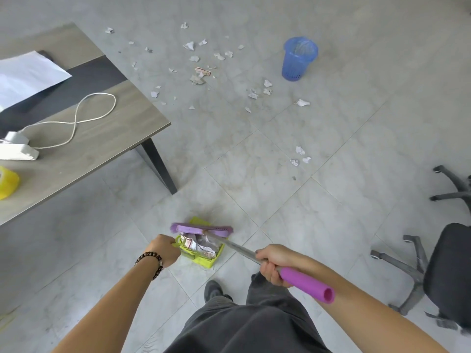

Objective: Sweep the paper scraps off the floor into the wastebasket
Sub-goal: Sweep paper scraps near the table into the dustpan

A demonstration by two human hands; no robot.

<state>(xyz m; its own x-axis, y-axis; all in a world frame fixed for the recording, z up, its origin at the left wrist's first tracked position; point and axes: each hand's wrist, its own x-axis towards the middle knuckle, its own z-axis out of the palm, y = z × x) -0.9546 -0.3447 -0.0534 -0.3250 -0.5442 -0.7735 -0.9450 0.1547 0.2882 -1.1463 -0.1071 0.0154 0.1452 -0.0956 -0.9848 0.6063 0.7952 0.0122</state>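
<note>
Grips the handle of the lime-green plastic dustpan (204,262) with the left hand (164,250), low on the grey tiled floor (280,200). Holds the metal pole of the purple broom (193,229) tight in the right hand (274,263), brush head at the dustpan's mouth. Leaves white paper scraps (190,45) lying well ahead, near the blue plastic wastebasket (297,62).

Grey wood-grain tabletop (102,149) with dark leg (159,164) under its near corner. On the tabletop lay a white paper sheet (28,75) at the far left, a looped white cord (86,110) mid-surface, a white power block (17,149) and a yellow tape roll (7,182) at the left edge. An office chair (448,276) stood well apart, right of the tabletop.
</note>
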